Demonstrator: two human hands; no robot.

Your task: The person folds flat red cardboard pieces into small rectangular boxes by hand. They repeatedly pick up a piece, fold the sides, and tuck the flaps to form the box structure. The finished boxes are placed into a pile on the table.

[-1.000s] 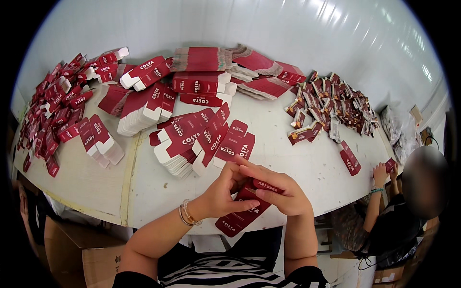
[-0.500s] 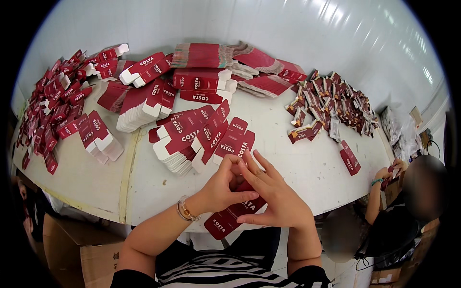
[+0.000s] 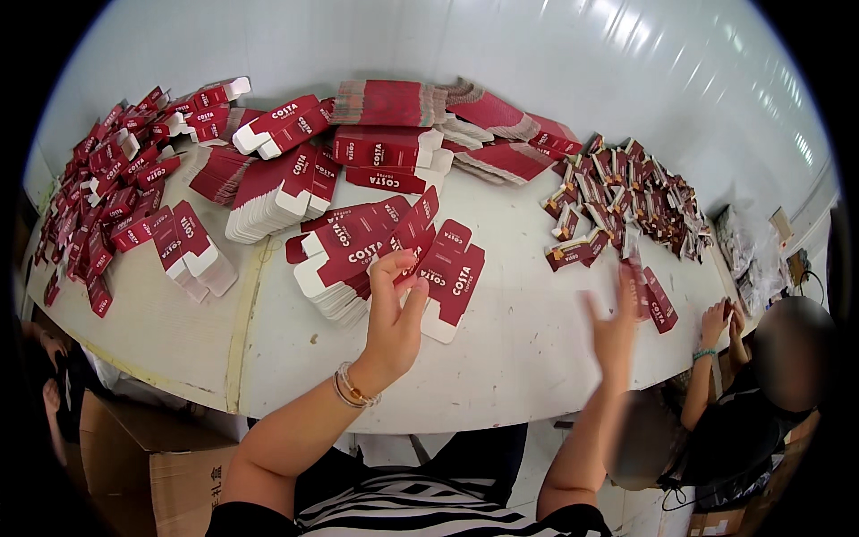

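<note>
My left hand (image 3: 394, 313) is raised over the front of the table, thumb and forefinger curled with a gap between them. Its fingertips overlap a tilted flat red carton (image 3: 419, 217) on a fanned stack of unfolded cartons (image 3: 353, 234); whether they touch it is unclear. Another flat carton (image 3: 455, 277) with white flaps lies just right of that hand. My right hand (image 3: 613, 336), smeared by motion, has its thumb spread from its fingers. At its fingertips a blurred red carton (image 3: 636, 291) lies close beside a closed slim red box (image 3: 660, 301).
Formed boxes pile up on the left (image 3: 116, 192). Bundles of flat cartons (image 3: 389, 103) line the back wall. Small brown-and-red packets (image 3: 635, 192) are heaped at the right. A co-worker's hands (image 3: 720, 327) are at the right table edge. An open cardboard box (image 3: 183, 465) stands below left.
My hands were together around a red carton at the near edge. They have parted: the left has moved up to the flat cartons, the right has swung right, with a carton at its fingertips.
</note>
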